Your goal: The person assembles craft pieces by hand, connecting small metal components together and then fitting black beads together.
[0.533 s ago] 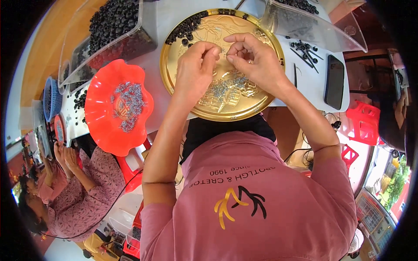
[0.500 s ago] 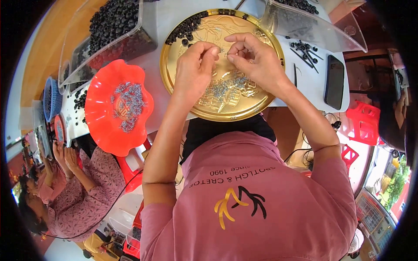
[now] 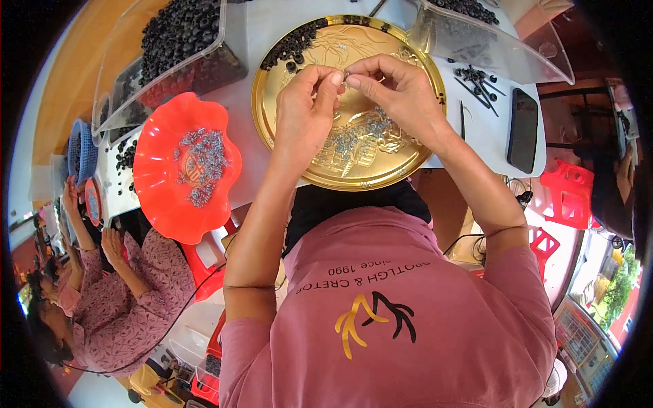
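1. A small grey piece (image 3: 345, 74) is pinched between the thumb and forefinger of the left hand (image 3: 309, 109); its shape is mostly hidden by the fingertips.
2. The thumb and forefinger of the right hand (image 3: 405, 92) are held almost together at the same piece; whether it is gripped or merely touched there cannot be told.
3. Both hands are held over a round gold tray (image 3: 364, 41), which is partly covered by them; silvery bits (image 3: 349, 138) are scattered on its near half, and small black round parts (image 3: 294, 46) are heaped at its far-left rim.
4. More silvery bits, too fine to be identified, are held in a red scalloped bowl (image 3: 156, 180) to the left.
5. A clear plastic bin (image 3: 231, 64) of black parts is cut off above.
6. At right, a smartphone (image 3: 522, 132) is laid near black rods (image 3: 480, 90).
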### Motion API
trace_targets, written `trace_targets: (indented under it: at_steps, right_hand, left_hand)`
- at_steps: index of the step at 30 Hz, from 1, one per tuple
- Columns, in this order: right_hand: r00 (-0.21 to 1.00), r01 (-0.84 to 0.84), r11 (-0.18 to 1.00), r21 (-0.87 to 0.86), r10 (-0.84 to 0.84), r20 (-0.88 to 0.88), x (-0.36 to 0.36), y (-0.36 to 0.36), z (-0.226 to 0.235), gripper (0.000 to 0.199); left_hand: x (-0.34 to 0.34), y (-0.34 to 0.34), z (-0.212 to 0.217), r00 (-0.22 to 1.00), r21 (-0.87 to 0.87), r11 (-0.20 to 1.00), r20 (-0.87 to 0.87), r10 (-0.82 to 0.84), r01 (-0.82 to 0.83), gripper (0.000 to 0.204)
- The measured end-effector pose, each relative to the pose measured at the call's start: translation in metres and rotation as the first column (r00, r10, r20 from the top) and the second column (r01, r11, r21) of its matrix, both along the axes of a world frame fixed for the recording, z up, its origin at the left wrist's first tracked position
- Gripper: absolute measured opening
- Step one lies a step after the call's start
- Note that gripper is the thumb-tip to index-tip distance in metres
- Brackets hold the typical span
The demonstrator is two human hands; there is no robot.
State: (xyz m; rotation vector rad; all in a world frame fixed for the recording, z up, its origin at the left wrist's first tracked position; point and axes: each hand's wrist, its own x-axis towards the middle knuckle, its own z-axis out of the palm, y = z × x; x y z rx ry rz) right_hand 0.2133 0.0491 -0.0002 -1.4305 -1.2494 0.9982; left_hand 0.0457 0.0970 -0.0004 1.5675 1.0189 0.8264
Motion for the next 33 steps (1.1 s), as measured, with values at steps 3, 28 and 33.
trace_targets:
  at_steps: [3, 28, 33]
  right_hand:
    - [0.998, 0.004, 1.0, -0.002, -0.004, -0.065, -0.001, 0.001, -0.002, 0.025]
    - [0.997, -0.064, 0.985, -0.16, 0.058, -0.044, 0.013, 0.01, 0.013, 0.034]
    - [0.927, -0.073, 0.997, 0.009, 0.065, 0.369, 0.033, 0.014, -0.003, 0.031]
  left_hand:
    - [0.002, -0.002, -0.003, 0.998, 0.244, 0.97, -0.06, 0.029, -0.013, 0.022]
    - [-0.008, 0.007, 0.002, 0.997, 0.212, 0.976, 0.065, 0.042, -0.055, 0.02]
    - [-0.029, 0.002, 0.019, 0.982, 0.13, 0.977, 0.102, 0.158, -0.17, 0.025]
